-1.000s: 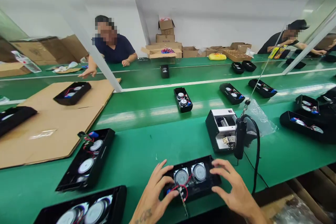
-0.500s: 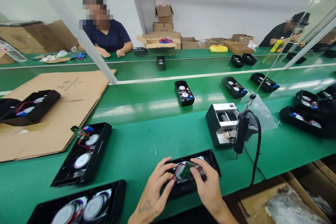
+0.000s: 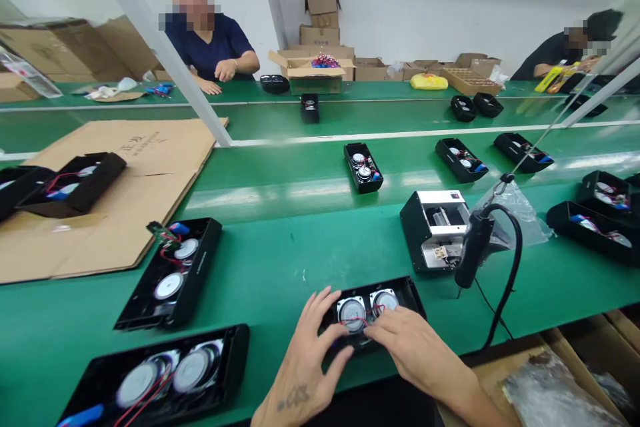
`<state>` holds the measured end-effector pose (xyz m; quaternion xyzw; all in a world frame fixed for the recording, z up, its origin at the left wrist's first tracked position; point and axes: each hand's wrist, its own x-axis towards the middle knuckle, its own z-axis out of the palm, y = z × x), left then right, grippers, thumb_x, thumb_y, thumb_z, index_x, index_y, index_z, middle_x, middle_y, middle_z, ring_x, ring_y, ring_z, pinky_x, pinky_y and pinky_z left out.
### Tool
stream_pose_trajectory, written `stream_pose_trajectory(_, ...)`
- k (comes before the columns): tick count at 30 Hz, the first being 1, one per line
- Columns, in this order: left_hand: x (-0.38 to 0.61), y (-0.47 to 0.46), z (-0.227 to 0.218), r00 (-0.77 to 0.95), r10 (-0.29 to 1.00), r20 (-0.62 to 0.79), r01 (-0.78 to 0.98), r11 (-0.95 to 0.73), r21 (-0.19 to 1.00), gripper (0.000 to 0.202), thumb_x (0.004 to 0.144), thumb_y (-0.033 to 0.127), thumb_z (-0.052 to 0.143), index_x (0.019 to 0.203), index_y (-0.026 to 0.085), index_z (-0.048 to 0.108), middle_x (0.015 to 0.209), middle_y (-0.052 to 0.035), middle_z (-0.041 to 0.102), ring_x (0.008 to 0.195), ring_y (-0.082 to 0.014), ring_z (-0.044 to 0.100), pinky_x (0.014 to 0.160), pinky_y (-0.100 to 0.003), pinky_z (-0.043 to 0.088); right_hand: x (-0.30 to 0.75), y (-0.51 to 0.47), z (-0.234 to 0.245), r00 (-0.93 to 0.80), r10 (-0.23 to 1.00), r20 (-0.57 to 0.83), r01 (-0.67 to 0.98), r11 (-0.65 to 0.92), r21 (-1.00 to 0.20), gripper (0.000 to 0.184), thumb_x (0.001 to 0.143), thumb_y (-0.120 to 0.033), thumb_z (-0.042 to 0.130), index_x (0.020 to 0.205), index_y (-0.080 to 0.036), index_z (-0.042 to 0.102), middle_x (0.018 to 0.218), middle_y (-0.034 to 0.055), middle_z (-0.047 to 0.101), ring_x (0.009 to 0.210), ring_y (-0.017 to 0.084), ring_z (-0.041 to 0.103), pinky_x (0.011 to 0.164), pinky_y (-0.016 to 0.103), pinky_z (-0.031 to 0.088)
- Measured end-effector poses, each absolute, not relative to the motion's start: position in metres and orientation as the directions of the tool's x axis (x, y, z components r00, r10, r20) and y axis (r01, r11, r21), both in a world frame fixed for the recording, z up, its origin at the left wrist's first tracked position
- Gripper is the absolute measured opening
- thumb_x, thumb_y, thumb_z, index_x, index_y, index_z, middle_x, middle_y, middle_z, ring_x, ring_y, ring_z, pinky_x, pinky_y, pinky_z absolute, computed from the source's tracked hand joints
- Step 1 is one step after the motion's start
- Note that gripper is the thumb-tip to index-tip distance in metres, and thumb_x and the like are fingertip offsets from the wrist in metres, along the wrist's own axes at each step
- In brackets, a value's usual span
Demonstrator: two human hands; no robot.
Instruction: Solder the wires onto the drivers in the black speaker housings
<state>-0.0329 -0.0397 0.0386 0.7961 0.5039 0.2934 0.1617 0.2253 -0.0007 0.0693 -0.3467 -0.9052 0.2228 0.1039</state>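
A black open speaker housing (image 3: 395, 297) with two round silver drivers and red wires lies at the near edge of the green table. My left hand (image 3: 310, 347) grips its left end, fingers spread over the top and thumb against the front. My right hand (image 3: 413, 347) lies palm down over the housing's front half, fingers pressed together and pointing left near the red wires. What is under those fingers is hidden.
A hanging electric screwdriver (image 3: 473, 250) and a small black-and-silver box (image 3: 437, 230) stand just right of the housing. Two more open housings (image 3: 173, 273) (image 3: 160, 377) lie to the left, by a cardboard sheet (image 3: 150, 167). Further housings (image 3: 363, 167) sit on the belt. Two people work across the table.
My right hand, which held a small green circuit board above the housing, has dropped down onto it. The board no longer shows. The left hand stayed on the left end.
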Motion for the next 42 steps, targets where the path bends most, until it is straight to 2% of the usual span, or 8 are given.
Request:
stream_pose_trajectory(4,-0.024,-0.042,0.030,0.450,0.859,0.243,0.744,-0.511,0.430,0.033,0.088,0.025,0.083,0.119,0.024,0.071,0.167,-0.0128,0.050,0.161,-0.0452,0.035,0.124,-0.079,0.036,0.214,-0.004,0.059,-0.751,0.661,0.008,0.617,0.705,-0.349,0.036,0.093,0.005,0.057,0.112,-0.021,0.071,0.101,0.0026,0.078,0.093,0.022,0.072,0.091,0.038,0.052)
stream_pose_trajectory(11,-0.019,-0.039,0.005,0.457,0.845,0.277,0.742,-0.534,0.405,0.020,0.086,0.018,0.084,0.102,0.021,0.072,0.166,-0.0091,0.053,0.164,-0.0471,0.027,0.127,-0.081,0.030,0.205,-0.001,0.062,-0.777,0.627,-0.049,0.610,0.731,-0.306,0.031,0.092,0.005,0.060,0.106,-0.020,0.070,0.098,0.0006,0.076,0.091,0.021,0.072,0.087,0.036,0.051)
stream_pose_trajectory(16,-0.018,-0.037,0.013,0.465,0.848,0.252,0.742,-0.529,0.411,0.018,0.088,0.019,0.082,0.103,0.020,0.073,0.164,-0.0083,0.055,0.165,-0.0482,0.024,0.126,-0.084,0.030,0.202,-0.006,0.061,-0.760,0.650,0.013,0.634,0.746,-0.205,0.021,0.095,0.001,0.062,0.099,-0.019,0.070,0.092,0.0020,0.076,0.085,0.021,0.071,0.082,0.037,0.048)
stream_pose_trajectory(22,-0.018,-0.035,0.014,0.471,0.848,0.244,0.749,-0.531,0.396,0.021,0.087,0.018,0.085,0.104,0.019,0.073,0.160,-0.0119,0.058,0.163,-0.0503,0.028,0.124,-0.086,0.031,0.199,-0.006,0.058,-0.749,0.662,0.007,0.650,0.737,-0.185,0.013,0.096,-0.006,0.070,0.099,-0.018,0.070,0.093,0.0026,0.076,0.085,0.022,0.070,0.080,0.038,0.048)
stream_pose_trajectory(28,-0.018,-0.032,0.012,0.461,0.846,0.268,0.751,-0.533,0.389,0.023,0.086,0.024,0.087,0.105,0.019,0.074,0.153,-0.0125,0.064,0.160,-0.0507,0.035,0.123,-0.085,0.034,0.202,0.007,0.064,-0.794,0.604,-0.073,0.591,0.737,-0.329,0.022,0.100,-0.002,0.060,0.106,-0.019,0.074,0.101,0.0034,0.080,0.092,0.021,0.072,0.083,0.035,0.049)
stream_pose_trajectory(33,-0.017,-0.033,0.008,0.455,0.836,0.307,0.743,-0.547,0.385,0.023,0.087,0.033,0.089,0.102,0.021,0.076,0.146,-0.0090,0.070,0.159,-0.0497,0.037,0.127,-0.082,0.031,0.206,0.016,0.069,-0.785,0.579,-0.220,0.611,0.664,-0.431,0.037,0.092,0.005,0.052,0.104,-0.020,0.076,0.099,0.0043,0.080,0.091,0.020,0.074,0.082,0.033,0.049)
stream_pose_trajectory(38,-0.017,-0.031,0.007,0.503,0.818,0.279,0.739,-0.575,0.352,0.024,0.083,0.031,0.091,0.101,0.021,0.078,0.146,-0.0059,0.069,0.165,-0.0483,0.022,0.133,-0.081,0.013,0.209,0.014,0.071,-0.793,0.557,-0.245,0.598,0.639,-0.483,0.037,0.090,0.001,0.049,0.108,-0.019,0.075,0.105,0.0081,0.079,0.096,0.022,0.073,0.088,0.035,0.052)
stream_pose_trajectory(42,-0.018,-0.030,0.009,0.536,0.804,0.258,0.730,-0.595,0.336,0.016,0.088,0.033,0.086,0.097,0.022,0.079,0.149,-0.0039,0.068,0.168,-0.0470,0.009,0.134,-0.080,0.005,0.211,0.002,0.068,-0.788,0.585,-0.191,0.593,0.641,-0.487,0.033,0.087,-0.008,0.058,0.117,-0.016,0.071,0.119,0.0135,0.074,0.114,0.029,0.068,0.106,0.043,0.051)
